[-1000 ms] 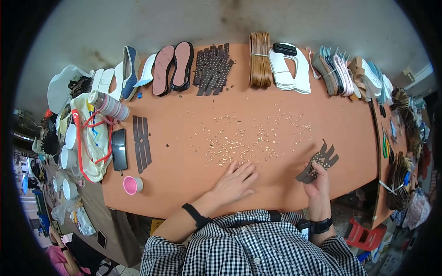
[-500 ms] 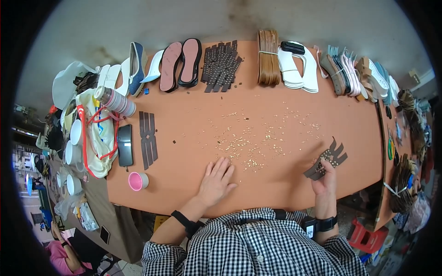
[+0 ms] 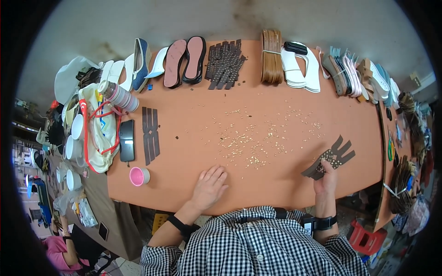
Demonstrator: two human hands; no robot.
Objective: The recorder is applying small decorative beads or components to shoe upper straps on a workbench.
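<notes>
Holding a dark studded strap piece up off the orange table, the right hand pinches its near end, and the piece fans away from the fingers toward 1 o'clock, its long axis running from lower left to upper right with 3 prongs splayed at the far tip. The left hand lies flat and released on the table, palm down, fingers pointing to 1 o'clock, grasping nothing. Between the 2 hands, at about 1 o'clock from the left hand and 10 o'clock from the right, lies a scatter of small gold studs; the left fingertips are the nearer, just short of its near edge.

Further off, a pink cup stands at 9 o'clock from the left hand, with flat dark strips and a black phone beyond it. Along the far edge, at 12 o'clock, run shoe soles, a pile of dark cut pieces, a brown strap bundle and white insoles. Clutter crowds both ends of the table.
</notes>
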